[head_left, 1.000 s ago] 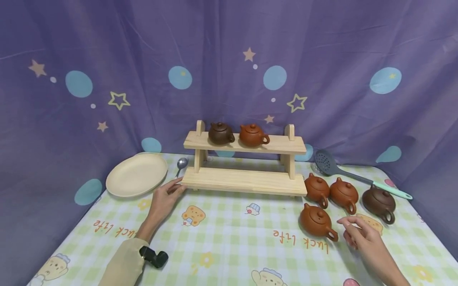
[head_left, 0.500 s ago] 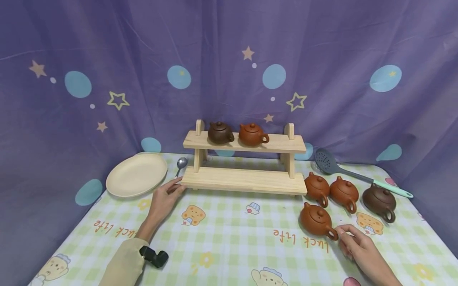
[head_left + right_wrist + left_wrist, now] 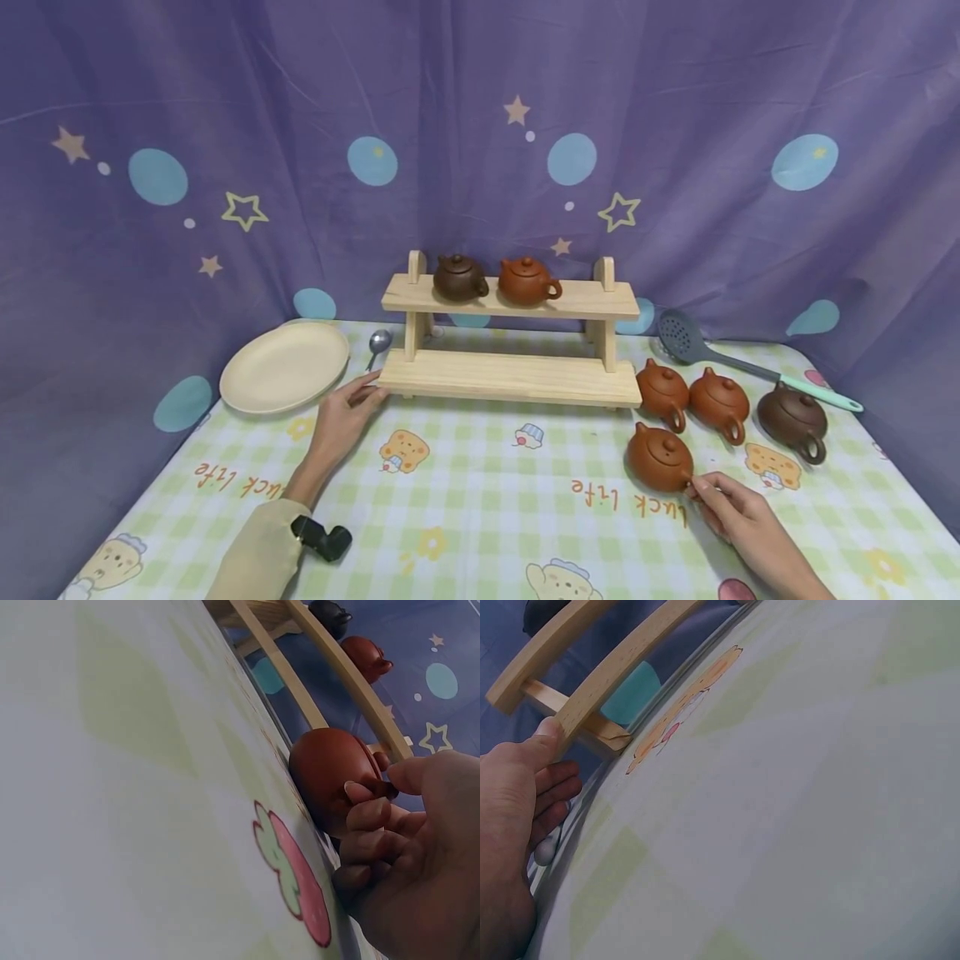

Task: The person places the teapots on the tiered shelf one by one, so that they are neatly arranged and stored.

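Note:
A two-tier wooden display shelf (image 3: 510,377) stands at the back middle. My left hand (image 3: 339,427) holds the left end of its lower board; in the left wrist view the thumb lies against the board's end and the other fingers curl below. On the right, my right hand (image 3: 738,518) pinches the handle of a reddish-brown teapot (image 3: 658,458) between thumb and fingers. This teapot (image 3: 326,776) is upright, its handle largely hidden by the fingers; whether it touches the cloth is hard to tell. On the top board sit a dark brown teapot (image 3: 459,280) and a reddish-brown teapot (image 3: 528,282).
Behind the held teapot are two more reddish-brown teapots, one (image 3: 663,393) near the shelf's right end, another (image 3: 718,403) beside it. A dark teapot (image 3: 792,421) and a slotted skimmer (image 3: 738,364) lie farther right. At left are a cream plate (image 3: 285,367) and a spoon (image 3: 380,342).
My right hand has moved left to the front teapot and taken its handle between thumb and fingers. The left hand has stayed at the shelf's end.

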Demonstrator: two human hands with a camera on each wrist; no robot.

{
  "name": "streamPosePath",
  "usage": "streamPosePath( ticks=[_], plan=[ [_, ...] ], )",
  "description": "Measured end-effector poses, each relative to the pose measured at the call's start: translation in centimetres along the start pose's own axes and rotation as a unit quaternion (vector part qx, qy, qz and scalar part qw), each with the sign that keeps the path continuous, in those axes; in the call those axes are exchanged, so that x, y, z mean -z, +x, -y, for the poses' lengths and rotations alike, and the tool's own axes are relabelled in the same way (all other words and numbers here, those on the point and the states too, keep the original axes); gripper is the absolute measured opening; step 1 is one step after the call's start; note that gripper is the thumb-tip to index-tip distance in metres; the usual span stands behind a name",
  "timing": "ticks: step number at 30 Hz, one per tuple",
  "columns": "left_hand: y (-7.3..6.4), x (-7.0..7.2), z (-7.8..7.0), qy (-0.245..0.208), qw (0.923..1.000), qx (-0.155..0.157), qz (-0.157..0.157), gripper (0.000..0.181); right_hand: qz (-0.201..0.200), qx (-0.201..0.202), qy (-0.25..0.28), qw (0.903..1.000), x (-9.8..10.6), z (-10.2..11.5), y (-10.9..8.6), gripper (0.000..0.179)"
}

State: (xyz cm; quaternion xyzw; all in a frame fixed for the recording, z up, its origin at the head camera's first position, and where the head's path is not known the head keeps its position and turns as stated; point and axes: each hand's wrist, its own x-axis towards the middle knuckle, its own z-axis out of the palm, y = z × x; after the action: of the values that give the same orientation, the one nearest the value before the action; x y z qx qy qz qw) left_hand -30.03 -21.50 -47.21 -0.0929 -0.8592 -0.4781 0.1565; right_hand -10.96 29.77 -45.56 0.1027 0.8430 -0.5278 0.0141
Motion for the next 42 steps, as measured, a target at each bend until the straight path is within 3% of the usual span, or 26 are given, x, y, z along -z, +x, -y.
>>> streamPosePath(
  ticks=[18, 24, 32, 42],
  plan=[
    [0.0, 0.0, 0.3, 0.005, 1.0, -0.005, -0.006, 0.045, -0.031, 0.001, -0.033, 0.999, -0.5, 0.4, 0.3, 0.046],
    [0.0, 0.0, 0.3, 0.003, 1.0, -0.008, -0.004, 0.045, -0.07, 0.043, -0.034, 0.9961, -0.8, 0.4, 0.3, 0.042],
    [0.0, 0.0, 0.3, 0.002, 1.0, -0.005, 0.0, 0.045, -0.083, 0.05, -0.02, 0.9951, -0.7, 0.4, 0.6, 0.045],
    [0.0, -0.1, 0.3, 0.006, 1.0, 0.0, -0.001, 0.045, -0.111, 0.132, -0.012, 0.985, -0.4, 2.0, 1.5, 0.038]
  ],
)
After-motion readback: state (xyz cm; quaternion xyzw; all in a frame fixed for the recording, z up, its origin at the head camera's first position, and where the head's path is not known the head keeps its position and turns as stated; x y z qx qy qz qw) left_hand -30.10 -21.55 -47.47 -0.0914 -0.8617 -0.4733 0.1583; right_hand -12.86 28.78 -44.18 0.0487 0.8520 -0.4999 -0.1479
